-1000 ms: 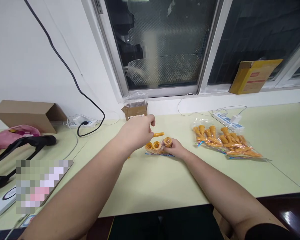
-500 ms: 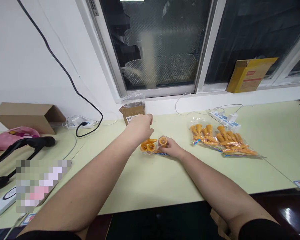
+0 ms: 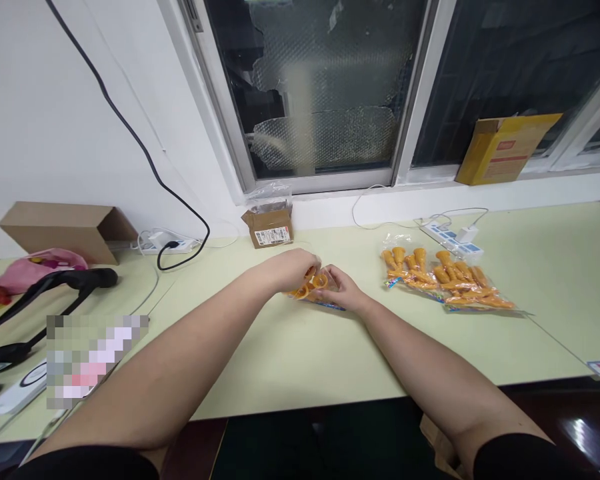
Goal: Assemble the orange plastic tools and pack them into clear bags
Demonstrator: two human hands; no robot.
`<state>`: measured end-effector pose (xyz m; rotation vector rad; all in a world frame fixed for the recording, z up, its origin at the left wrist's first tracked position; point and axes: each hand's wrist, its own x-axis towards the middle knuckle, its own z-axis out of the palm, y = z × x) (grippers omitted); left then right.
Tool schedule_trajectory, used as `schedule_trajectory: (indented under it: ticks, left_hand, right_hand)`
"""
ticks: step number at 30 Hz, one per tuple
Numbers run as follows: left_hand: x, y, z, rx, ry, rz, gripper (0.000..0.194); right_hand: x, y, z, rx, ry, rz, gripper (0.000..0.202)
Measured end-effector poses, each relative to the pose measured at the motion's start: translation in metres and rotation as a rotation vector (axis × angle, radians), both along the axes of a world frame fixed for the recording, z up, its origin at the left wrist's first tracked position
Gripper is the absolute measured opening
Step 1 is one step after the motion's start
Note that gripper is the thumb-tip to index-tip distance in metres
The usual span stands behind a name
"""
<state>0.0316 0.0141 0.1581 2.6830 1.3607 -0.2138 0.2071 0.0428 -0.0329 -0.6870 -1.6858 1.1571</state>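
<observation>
A clear plastic bag (image 3: 331,304) with orange flared plastic pieces (image 3: 320,281) lies on the table between my hands. Round its right side my right hand (image 3: 345,292) is closed, thumb and fingers gripping bag and pieces. My left hand (image 3: 299,268) reaches down over the bag from the left, its fingers bent round an orange piece (image 3: 309,272) at the bag's top; most of those fingertips are hidden. The round hollow ends of several pieces face up towards me. To the right lie two similar clear bags (image 3: 409,261) (image 3: 473,283) full of orange pieces.
Behind my hands stands a small open carton (image 3: 270,230). Power strips (image 3: 450,238) (image 3: 173,247) with cables lie along the wall. At left are a brown box (image 3: 60,227), a pink bag (image 3: 55,263) and a black strap-like frame (image 3: 93,279). A yellow box (image 3: 510,150) leans at the window.
My left hand has lowered from above the bag onto the orange pieces and now covers some of them. My right hand keeps hold of the bag. The view has shifted slightly.
</observation>
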Motion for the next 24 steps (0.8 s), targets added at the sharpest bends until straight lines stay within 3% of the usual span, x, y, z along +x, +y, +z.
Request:
schedule_trajectory:
  ticks: [6, 11, 15, 21, 24]
  left_hand:
    - [-0.007, 0.011, -0.01, 0.005, -0.214, 0.012, 0.025]
    - [-0.008, 0.015, -0.018, -0.036, -0.196, 0.012, 0.032]
    - [-0.006, 0.015, -0.023, -0.011, -0.176, -0.031, 0.03]
    - [-0.01, 0.016, -0.032, 0.07, -0.223, -0.038, 0.03]
    - [-0.014, 0.016, -0.036, 0.055, -0.23, -0.052, 0.032]
  right_hand:
    - [-0.002, -0.005, 0.01, -0.005, 0.09, -0.023, 0.043]
    - [-0.005, -0.005, 0.011, -0.049, 0.149, -0.06, 0.043]
    - [-0.002, -0.004, 0.01, 0.03, 0.148, -0.011, 0.042]
    - [0.002, -0.009, 0.012, 0.095, -0.042, 0.034, 0.087]
    - [0.0, -0.011, 0.01, 0.021, -0.145, 0.028, 0.092]
